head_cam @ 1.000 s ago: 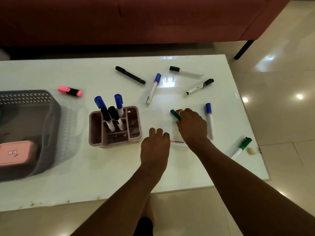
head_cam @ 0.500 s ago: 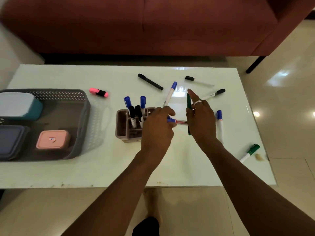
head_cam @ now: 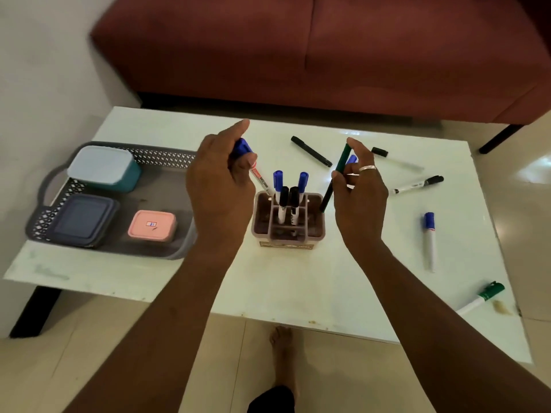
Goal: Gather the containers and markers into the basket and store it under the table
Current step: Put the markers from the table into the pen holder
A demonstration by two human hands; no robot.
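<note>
A: What's in the basket (head_cam: 167,158)?
B: Teal container (head_cam: 101,168), navy container (head_cam: 83,220), pink container (head_cam: 152,225). The holder (head_cam: 287,235) on the surface (head_cam: 298,287) has four markers (head_cam: 283,195).
A: Grips?
B: Left hand (head_cam: 219,186) holds a blue-capped marker (head_cam: 243,147); right hand (head_cam: 357,201), a green marker (head_cam: 343,158).

Nothing is legible. The blue-capped marker (head_cam: 257,175) in the left hand (head_cam: 219,186) bears a red printed band, and the pink container (head_cam: 152,231) has a small sticker; both are too blurred to read.

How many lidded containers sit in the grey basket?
3, in the basket: teal container back left, navy container front left, pink container front right. None seems hidden.
</note>
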